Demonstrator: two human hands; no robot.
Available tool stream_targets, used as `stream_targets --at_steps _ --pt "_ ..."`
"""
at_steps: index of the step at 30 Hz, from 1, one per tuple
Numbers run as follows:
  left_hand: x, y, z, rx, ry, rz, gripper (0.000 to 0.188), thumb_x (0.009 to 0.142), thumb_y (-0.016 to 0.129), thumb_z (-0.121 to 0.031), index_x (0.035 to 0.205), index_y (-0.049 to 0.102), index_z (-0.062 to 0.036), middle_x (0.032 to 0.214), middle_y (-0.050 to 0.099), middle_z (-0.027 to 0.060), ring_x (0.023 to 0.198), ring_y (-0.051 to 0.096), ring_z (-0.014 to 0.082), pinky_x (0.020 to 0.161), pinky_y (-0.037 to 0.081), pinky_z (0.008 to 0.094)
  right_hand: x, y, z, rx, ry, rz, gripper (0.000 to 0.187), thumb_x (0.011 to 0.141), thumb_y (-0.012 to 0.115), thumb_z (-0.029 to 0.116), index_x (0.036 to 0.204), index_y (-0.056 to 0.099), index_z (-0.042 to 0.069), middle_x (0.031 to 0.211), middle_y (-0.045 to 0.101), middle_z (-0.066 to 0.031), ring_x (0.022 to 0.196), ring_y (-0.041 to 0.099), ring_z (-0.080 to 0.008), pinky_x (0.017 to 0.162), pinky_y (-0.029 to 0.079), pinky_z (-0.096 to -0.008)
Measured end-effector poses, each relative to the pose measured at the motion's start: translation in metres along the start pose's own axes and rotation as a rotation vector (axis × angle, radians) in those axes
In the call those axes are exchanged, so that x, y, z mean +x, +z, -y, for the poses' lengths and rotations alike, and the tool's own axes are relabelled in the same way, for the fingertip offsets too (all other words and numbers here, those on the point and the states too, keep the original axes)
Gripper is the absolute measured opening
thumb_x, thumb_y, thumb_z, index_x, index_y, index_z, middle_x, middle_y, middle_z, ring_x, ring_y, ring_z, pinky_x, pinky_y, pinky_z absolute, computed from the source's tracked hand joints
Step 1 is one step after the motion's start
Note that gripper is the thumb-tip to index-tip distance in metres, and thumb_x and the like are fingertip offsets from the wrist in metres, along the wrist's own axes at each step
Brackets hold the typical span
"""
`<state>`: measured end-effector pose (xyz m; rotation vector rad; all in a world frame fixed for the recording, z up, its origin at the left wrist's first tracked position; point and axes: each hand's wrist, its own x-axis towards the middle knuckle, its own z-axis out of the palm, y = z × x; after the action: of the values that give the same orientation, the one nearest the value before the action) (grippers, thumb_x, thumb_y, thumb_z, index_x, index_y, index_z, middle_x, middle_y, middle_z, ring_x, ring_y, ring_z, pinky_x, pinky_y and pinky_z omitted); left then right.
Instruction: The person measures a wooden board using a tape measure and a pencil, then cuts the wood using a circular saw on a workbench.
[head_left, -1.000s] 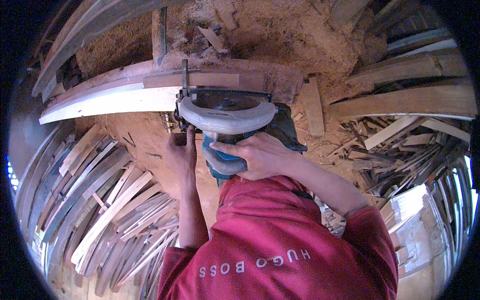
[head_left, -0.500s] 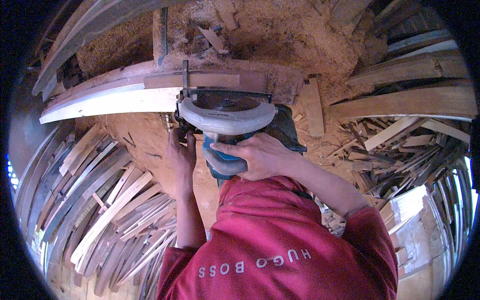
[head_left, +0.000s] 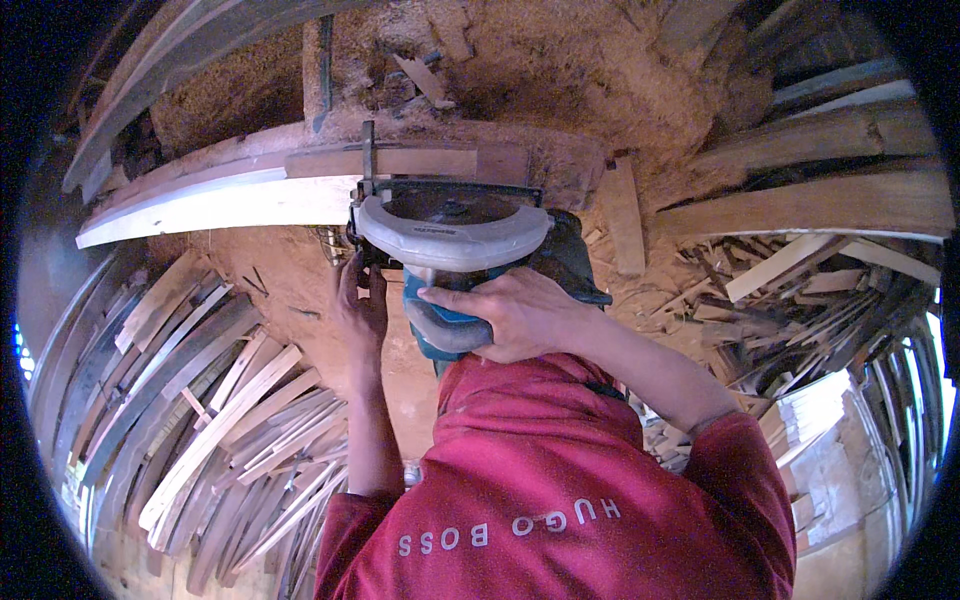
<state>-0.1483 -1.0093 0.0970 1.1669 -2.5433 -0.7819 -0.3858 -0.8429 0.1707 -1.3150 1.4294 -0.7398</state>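
A teal circular saw [head_left: 452,240] with a pale grey blade guard rests across a light, bare wooden board [head_left: 220,208]. My right hand [head_left: 525,310] is wrapped round its dark-gripped handle, the index finger stretched along the top. At the saw's left side, my left hand [head_left: 360,305] has its thumb and fingers closed on a small black fitting by the base plate. The exact part between those fingertips is hard to make out. A thin metal guide bar [head_left: 369,150] sticks out from the saw's front left corner. Blade and cut line are hidden beneath the guard.
Brown boards [head_left: 400,160] lie just beyond the saw. Sawdust [head_left: 590,80] covers the ground there. Stacked wooden strips [head_left: 230,420] fill the left side, and a heap of offcuts [head_left: 800,300] lies on the right below a long plank [head_left: 810,205].
The fingers of my left hand have shifted slightly upward at the saw's edge. The saw and my right hand hold nearly the same place.
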Motion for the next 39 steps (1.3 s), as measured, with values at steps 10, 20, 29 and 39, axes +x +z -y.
stream_targets --at_steps 10,20,29,39 --pt "-0.014 -0.009 -0.038 -0.373 -0.446 0.081 0.026 0.102 0.058 -0.025 0.111 0.063 -0.0007 0.084 0.06 0.0074 0.065 0.058 0.0169 0.06 0.049 0.0316 -0.013 -0.006 0.014 -0.163 0.007 -0.055 0.077 0.077 0.073 0.033 0.149 0.047 0.029 0.094 0.072 -0.0156 0.082 0.071 -0.0379 0.078 0.059 -0.0496" --pt "-0.015 0.02 -0.102 -1.816 -1.345 0.522 0.05 0.104 0.045 -0.054 0.106 0.066 -0.0087 0.074 0.061 0.0 0.062 0.055 0.0148 0.056 0.042 0.028 -0.1 -0.042 0.058 -0.59 -0.066 -0.062 0.103 0.054 0.084 0.027 0.15 0.048 0.028 0.082 0.065 -0.0033 0.076 0.07 -0.0254 0.066 0.058 -0.0412" --pt "-0.02 -0.013 -0.103 -2.158 -1.209 0.727 0.037 0.103 0.055 -0.047 0.098 0.057 -0.0108 0.069 0.041 -0.0051 0.052 0.038 0.0054 0.046 0.033 0.0179 -0.12 -0.034 0.071 -0.705 -0.193 -0.103 0.103 0.048 0.085 0.022 0.146 0.053 0.028 0.12 0.068 -0.005 0.113 0.066 -0.029 0.096 0.054 -0.0453" --pt "-0.021 -0.047 -0.098 -1.697 -1.318 0.601 0.033 0.099 0.063 -0.044 0.076 0.053 -0.0227 0.061 0.036 -0.0088 0.048 0.029 0.0052 0.044 0.022 0.021 -0.124 -0.027 0.074 -0.692 -0.316 -0.076 0.1 0.052 0.081 0.018 0.147 0.053 0.03 0.141 0.059 -0.0072 0.129 0.057 -0.0311 0.106 0.048 -0.048"
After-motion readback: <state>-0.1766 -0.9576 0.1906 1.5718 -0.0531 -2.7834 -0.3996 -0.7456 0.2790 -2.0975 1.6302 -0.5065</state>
